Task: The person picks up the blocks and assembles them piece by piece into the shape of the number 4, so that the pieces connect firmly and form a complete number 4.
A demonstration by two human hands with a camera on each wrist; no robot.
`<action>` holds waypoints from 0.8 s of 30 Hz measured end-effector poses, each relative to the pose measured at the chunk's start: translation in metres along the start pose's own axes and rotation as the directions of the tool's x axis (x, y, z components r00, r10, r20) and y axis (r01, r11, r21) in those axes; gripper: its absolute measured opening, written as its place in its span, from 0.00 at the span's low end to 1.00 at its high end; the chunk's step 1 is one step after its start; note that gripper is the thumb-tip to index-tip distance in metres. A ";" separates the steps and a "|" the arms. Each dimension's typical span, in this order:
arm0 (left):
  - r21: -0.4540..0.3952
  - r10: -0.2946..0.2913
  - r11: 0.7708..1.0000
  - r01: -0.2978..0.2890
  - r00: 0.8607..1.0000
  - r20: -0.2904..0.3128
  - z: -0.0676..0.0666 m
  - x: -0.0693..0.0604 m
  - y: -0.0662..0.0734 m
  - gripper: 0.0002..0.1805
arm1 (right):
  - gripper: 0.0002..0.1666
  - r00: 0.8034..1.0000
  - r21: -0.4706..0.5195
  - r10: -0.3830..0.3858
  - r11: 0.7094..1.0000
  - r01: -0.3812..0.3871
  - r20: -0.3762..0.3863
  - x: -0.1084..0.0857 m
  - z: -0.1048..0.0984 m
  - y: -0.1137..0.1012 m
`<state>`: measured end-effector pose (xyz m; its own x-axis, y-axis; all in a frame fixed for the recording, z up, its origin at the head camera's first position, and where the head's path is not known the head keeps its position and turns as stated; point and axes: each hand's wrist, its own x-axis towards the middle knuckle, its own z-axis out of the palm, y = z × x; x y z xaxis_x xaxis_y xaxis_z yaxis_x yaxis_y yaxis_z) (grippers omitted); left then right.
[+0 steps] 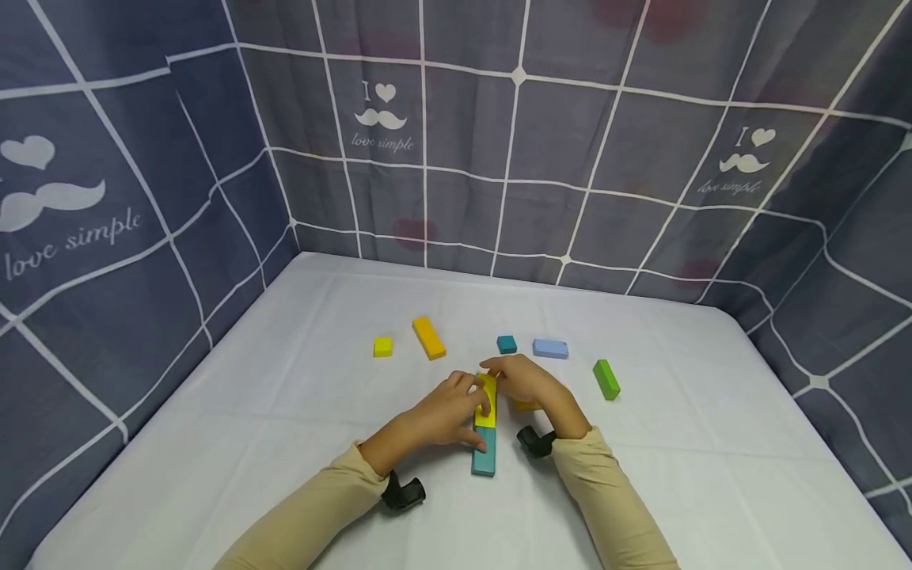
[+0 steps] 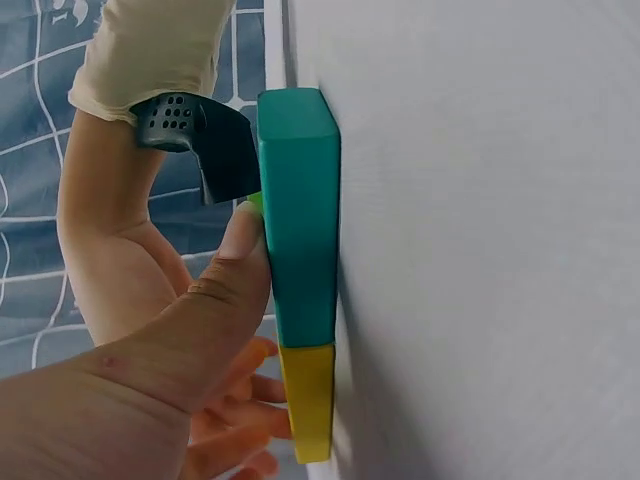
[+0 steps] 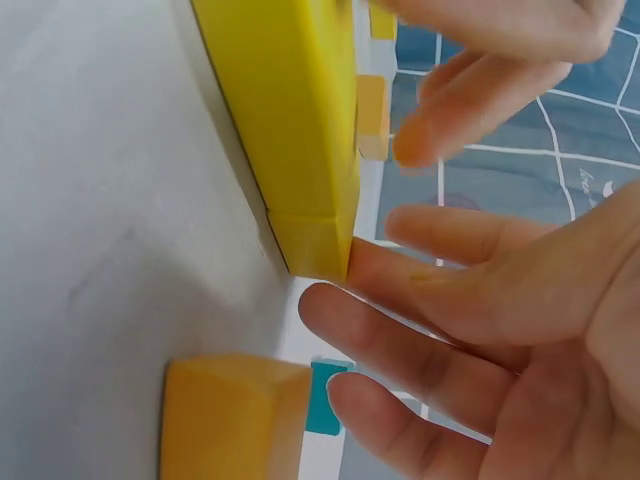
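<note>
A teal block (image 1: 484,453) and a long yellow block (image 1: 485,416) lie end to end on the white table. In the right wrist view, a seam sets off a shorter yellow piece (image 3: 310,245) at the far end. My left hand (image 1: 445,412) reaches over the row, its thumb (image 2: 238,240) touching the teal block, its other fingers loosely bent near the yellow block. From the far right, my right hand (image 1: 523,378) touches the yellow end piece with a fingertip, the other fingers relaxed. An orange block (image 1: 526,406) is partly hidden beneath the right hand.
Beyond the hands lie a small yellow block (image 1: 383,347), an orange block (image 1: 429,338), a small teal block (image 1: 507,344), a light blue block (image 1: 550,348) and a green block (image 1: 606,380). Dark checked curtains (image 1: 456,198) enclose the table's back and sides.
</note>
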<state>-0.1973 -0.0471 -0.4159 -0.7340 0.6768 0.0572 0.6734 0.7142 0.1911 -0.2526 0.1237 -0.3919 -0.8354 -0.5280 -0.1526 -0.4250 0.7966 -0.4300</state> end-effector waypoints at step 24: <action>-0.152 -0.064 0.985 0.082 0.991 0.119 0.004 0.003 -0.006 0.33 | 0.15 0.999 0.062 -0.018 0.998 0.015 0.041 -0.011 -0.014 0.018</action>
<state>-0.2030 -0.0490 -0.4210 -0.7600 0.6458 -0.0727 0.5895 0.7321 0.3414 -0.2562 0.1476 -0.3856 -0.8125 -0.5540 -0.1816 -0.4153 0.7686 -0.4866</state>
